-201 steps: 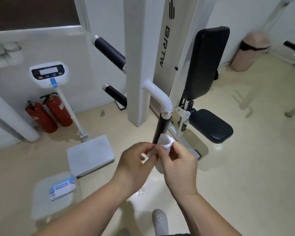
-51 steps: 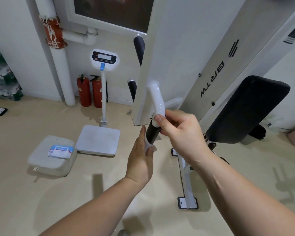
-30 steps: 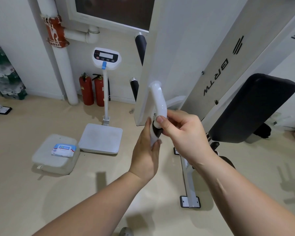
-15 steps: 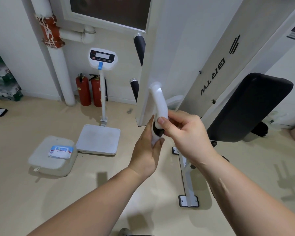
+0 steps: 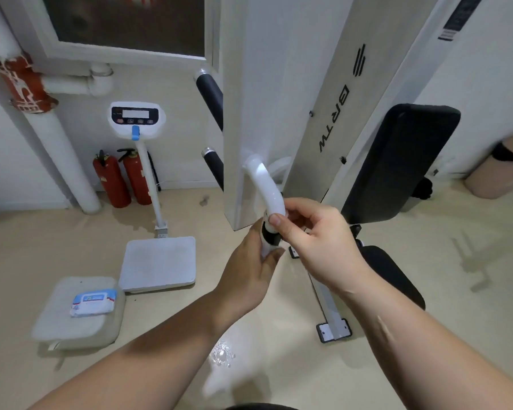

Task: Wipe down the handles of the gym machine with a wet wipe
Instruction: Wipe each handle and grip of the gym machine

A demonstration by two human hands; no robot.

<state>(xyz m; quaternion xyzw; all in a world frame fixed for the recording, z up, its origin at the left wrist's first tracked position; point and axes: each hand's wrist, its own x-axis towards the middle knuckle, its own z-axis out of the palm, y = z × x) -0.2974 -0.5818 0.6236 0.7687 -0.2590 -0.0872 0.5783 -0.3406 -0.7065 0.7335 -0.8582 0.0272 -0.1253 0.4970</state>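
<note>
My left hand wraps the limp white wet wipe around the black foam handle (firm, fixed); my right hand pinches the top.

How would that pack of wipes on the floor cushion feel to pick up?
The wipes pack looks like a soft pouch, so probably light and squashy. It lies flat on the grey cushion, so it is unlikely to roll. Its glossy wrapper may be slightly slippery.

Left hand covers most of the black handle grip; wet wipe only a white sliver. Both forearms cut off at bottom edge. Wipes pack label unreadable. Bin cropped at right.
</note>
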